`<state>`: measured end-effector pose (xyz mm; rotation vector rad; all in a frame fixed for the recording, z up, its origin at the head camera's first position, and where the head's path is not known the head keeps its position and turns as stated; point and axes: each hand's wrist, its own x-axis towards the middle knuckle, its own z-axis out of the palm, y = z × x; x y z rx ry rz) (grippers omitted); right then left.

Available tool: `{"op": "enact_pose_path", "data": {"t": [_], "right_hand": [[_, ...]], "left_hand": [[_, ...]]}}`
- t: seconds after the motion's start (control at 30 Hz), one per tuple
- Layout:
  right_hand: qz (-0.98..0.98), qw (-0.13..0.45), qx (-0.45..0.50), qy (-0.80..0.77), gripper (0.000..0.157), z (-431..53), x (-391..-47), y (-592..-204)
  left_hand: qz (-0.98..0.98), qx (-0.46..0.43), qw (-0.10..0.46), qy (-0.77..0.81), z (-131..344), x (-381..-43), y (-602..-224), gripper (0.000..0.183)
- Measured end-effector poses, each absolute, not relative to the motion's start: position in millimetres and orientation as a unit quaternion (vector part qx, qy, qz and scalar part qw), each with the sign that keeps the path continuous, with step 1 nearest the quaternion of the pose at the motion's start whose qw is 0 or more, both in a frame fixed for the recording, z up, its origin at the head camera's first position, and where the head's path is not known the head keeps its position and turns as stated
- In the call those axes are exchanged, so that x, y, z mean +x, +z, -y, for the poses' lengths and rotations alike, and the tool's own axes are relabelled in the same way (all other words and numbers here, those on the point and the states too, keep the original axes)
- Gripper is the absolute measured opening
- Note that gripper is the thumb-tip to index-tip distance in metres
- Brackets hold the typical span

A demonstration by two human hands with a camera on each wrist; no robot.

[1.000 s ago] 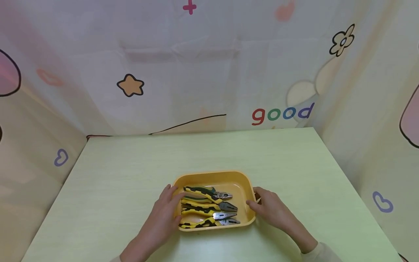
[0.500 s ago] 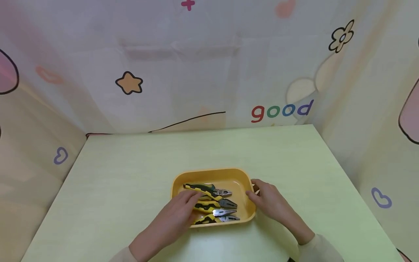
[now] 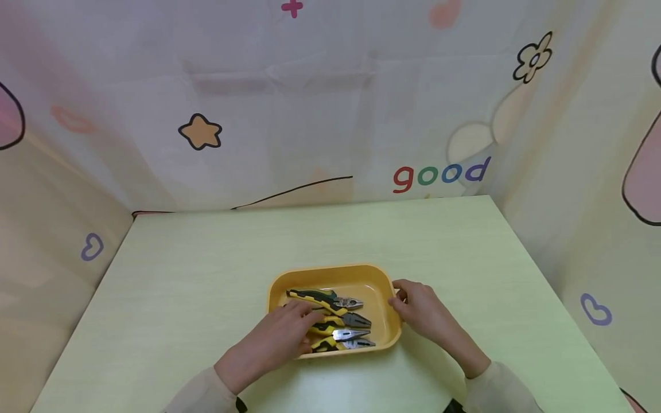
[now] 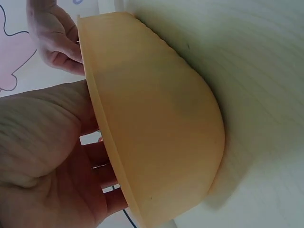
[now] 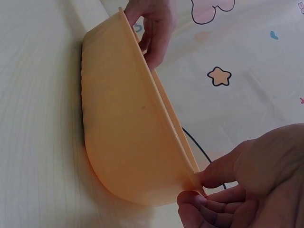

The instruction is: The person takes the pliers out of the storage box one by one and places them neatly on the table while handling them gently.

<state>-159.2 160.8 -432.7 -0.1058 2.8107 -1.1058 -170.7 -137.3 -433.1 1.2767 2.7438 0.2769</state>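
Note:
A yellow plastic tray [image 3: 382,310] stands on the table with several pliers lying in it, their metal noses toward the right. Rearmost are green-and-black-handled pliers [image 3: 350,303]; long-nose pliers [image 3: 352,334] with yellow-black handles lie nearer the front. My left hand [image 3: 276,339] reaches over the tray's left front rim, its fingers bent down among the yellow handles. The fingertips are hidden, so I cannot tell whether they grip one. At the tray's right end, my right hand [image 3: 426,310] pinches the rim between thumb [image 5: 221,168] and fingers.
The pale green table [image 3: 222,246] extends behind and to both sides of the tray. A printed curtain [image 3: 310,115] rises at the table's back edge and along both sides.
My left hand has moved from the tray's left rim rightward and in over the pliers' handles, its fingers bending downward. The right hand has stayed at the right rim.

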Motion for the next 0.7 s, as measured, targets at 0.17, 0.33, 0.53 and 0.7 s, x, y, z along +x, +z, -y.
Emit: {"op": "enact_pose_path", "data": {"t": [0.17,0.33,0.53,0.7], "right_hand": [[-0.923,0.076,-0.027,-0.377,0.032,-159.4,-159.5,-430.0],[-0.918,0.080,-0.034,-0.388,0.032,-160.4,-161.0,-428.8],[-0.916,0.085,-0.032,-0.391,0.033,-160.6,-162.7,-431.5],[-0.918,0.093,-0.024,-0.384,0.033,-161.0,-161.7,-431.3]], "left_hand": [[-0.903,0.418,0.067,0.069,135.2,-172.3,-432.2,0.042],[-0.905,0.412,0.082,0.068,132.7,-174.1,-430.1,0.028],[-0.909,0.396,0.113,0.069,129.7,-175.4,-429.6,0.029],[-0.912,0.387,0.125,0.056,124.9,-176.5,-432.4,0.037]]}}
